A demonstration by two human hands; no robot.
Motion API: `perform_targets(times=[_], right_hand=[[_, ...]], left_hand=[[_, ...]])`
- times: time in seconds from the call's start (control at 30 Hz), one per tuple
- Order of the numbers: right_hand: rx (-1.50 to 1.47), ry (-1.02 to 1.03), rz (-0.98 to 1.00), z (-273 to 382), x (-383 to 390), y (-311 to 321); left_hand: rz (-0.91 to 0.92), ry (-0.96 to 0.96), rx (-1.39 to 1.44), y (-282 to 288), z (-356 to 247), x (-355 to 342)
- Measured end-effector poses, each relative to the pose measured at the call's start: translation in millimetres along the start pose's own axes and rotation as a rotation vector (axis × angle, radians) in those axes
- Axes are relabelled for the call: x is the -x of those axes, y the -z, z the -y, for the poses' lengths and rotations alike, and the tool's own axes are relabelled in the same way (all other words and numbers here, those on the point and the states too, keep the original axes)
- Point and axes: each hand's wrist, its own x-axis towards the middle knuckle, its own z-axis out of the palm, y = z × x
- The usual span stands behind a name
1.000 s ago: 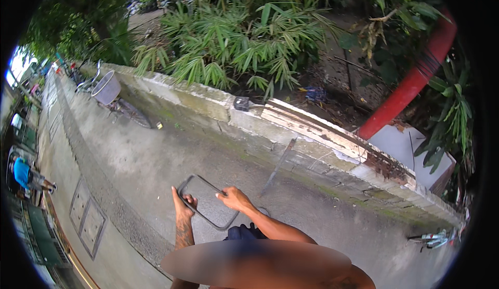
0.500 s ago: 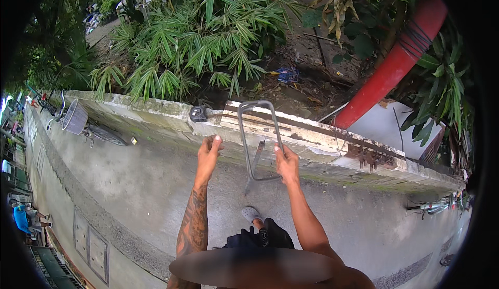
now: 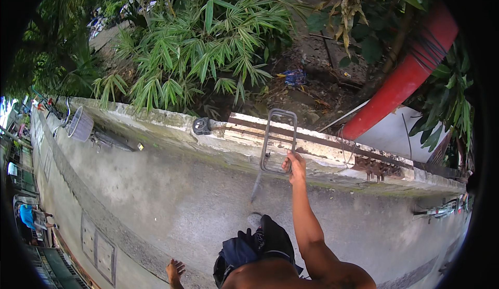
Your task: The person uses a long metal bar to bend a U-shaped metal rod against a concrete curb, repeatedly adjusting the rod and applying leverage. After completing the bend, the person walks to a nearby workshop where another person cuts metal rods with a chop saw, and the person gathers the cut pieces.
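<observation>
My right hand [image 3: 295, 165] holds a rectangular grey metal frame [image 3: 291, 134] by its lower right side, upright in front of the white, weathered planks [image 3: 239, 133] along the top of the block wall [image 3: 218, 151]. A flat metal bar [image 3: 255, 187] leans against the wall just below the frame. A small black object [image 3: 201, 126], perhaps a tape measure, sits on the wall left of the planks. My left hand [image 3: 174, 269] is low by my body, empty, its fingers apart.
A bicycle with a pale basket [image 3: 81, 124] stands along the wall at left, another bicycle [image 3: 439, 210] at right. A person in blue [image 3: 28, 216] is at the far left. Concrete path [image 3: 156, 185] runs below. A red post [image 3: 395, 83] and plants [image 3: 218, 44] are beyond the wall.
The frame was lifted from low in both hands toward the wall top. My left hand let go and dropped down beside my body; my right hand keeps its hold.
</observation>
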Motion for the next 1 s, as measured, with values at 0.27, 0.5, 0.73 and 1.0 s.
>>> perform_targets(times=[0.27,0.5,0.73,1.0], right_hand=[[-0.291,-0.039,-0.001,10,-5,8],[-0.198,0.154,-0.04,-7,-24,24],[-0.347,0.257,-0.542,-110,32,12],[1.224,-0.553,0.385,-451,209,-263]], left_hand=[[-0.042,0.057,-0.01,48,48,18],[-0.075,0.05,-0.075,65,47,2],[-0.185,0.079,0.031,155,53,-75],[-0.334,-0.076,0.185,253,-50,-207]])
